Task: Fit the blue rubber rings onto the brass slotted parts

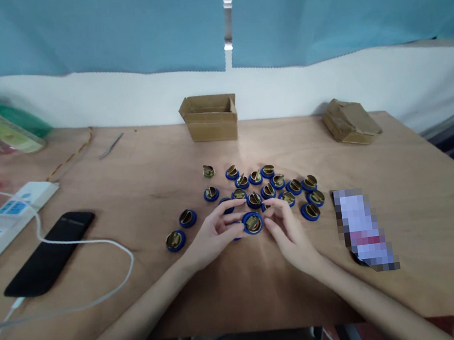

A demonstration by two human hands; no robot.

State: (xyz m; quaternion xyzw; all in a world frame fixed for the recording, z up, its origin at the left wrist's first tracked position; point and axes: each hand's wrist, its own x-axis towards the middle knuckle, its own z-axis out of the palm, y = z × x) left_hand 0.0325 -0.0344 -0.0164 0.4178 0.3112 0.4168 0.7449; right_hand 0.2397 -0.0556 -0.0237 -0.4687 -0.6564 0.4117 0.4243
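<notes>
Both of my hands meet over the middle of a wooden table [135, 164]. My left hand [214, 236] and my right hand [286, 231] pinch one round blue-rimmed part with a brass centre [253, 223] between their fingertips, left fingers on its left edge, right fingers on its right edge. Just beyond it lies a cluster of several like blue and brass discs [268, 184]. Two more discs [187, 218] [175, 240] lie apart to the left of my left hand.
An open cardboard box [209, 117] stands at the back centre, a crumpled brown packet [350, 120] at back right. A black phone [50, 252] with a white cable [95, 242] and a white power strip [5, 219] lie left. A blurred-out object [362, 228] lies right.
</notes>
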